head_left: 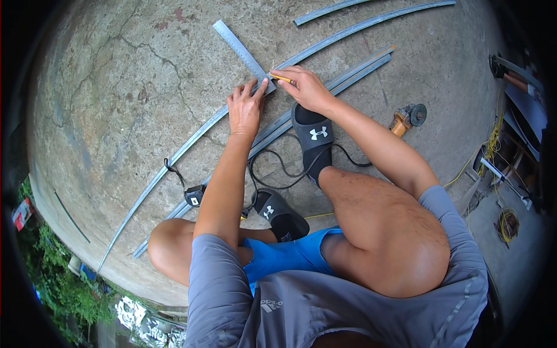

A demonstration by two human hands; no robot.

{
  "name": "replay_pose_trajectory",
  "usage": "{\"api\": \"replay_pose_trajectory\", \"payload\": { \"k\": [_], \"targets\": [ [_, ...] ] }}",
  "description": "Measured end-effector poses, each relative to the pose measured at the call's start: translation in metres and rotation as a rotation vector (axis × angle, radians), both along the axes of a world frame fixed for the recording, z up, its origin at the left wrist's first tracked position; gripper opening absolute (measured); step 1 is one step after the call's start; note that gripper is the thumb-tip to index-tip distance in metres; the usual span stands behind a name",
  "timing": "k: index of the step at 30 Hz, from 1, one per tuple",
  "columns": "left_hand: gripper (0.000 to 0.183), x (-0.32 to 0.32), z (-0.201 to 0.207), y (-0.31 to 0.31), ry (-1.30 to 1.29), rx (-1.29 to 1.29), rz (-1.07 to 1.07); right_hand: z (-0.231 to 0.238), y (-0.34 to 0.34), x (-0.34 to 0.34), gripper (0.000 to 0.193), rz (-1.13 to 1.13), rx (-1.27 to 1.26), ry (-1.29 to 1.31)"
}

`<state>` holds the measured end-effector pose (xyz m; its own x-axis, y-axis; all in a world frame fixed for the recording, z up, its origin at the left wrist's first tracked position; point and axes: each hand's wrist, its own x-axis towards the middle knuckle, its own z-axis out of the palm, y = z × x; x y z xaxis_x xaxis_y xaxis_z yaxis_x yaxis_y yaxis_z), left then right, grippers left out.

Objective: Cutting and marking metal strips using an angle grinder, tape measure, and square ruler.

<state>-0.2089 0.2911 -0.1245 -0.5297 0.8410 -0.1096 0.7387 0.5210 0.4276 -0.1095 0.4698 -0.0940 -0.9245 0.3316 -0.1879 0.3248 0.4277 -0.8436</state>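
Observation:
A metal try square [237, 49] lies across a long, thin galvanized metal channel [174, 156] on the ground, its blade pointing away and to the left. My left hand [245, 110] grips the square's base end against the channel, with thumb and fingers at the corner. Between the fingers of my right hand [308, 91] is a yellow pencil [282, 77]. Its tip is beside the square's edge at the channel, close to my left fingertips. Whether the tip touches the metal is too small to tell.
More metal channels [358, 72] lie alongside, passing by my sandalled feet [314, 134]. A black tape measure [194, 195] rests at the left. An orange angle grinder [408, 119] lies at the right; a black cord [272, 187] loops around my feet. The concrete [139, 87] is cracked.

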Motion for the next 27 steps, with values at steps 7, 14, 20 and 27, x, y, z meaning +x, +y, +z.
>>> {"api": "replay_pose_trajectory", "payload": {
  "k": [7, 14, 20, 27],
  "targets": [
    [0.053, 0.000, -0.001, -0.002, -0.001, 0.011, 0.005, 0.003, 0.001, -0.001, 0.032, 0.026, -0.013, -0.084],
    [0.053, 0.001, 0.000, 0.000, -0.010, 0.012, 0.011, 0.001, 0.002, 0.001, 0.033, 0.035, 0.002, -0.061],
    [0.054, 0.001, 0.000, 0.000, -0.014, 0.012, 0.022, 0.000, 0.000, -0.001, 0.033, 0.044, 0.045, -0.052],
    [0.051, 0.001, 0.001, 0.003, -0.014, -0.012, 0.021, -0.008, 0.000, -0.004, 0.032, 0.048, 0.087, -0.018]
  ]
}}
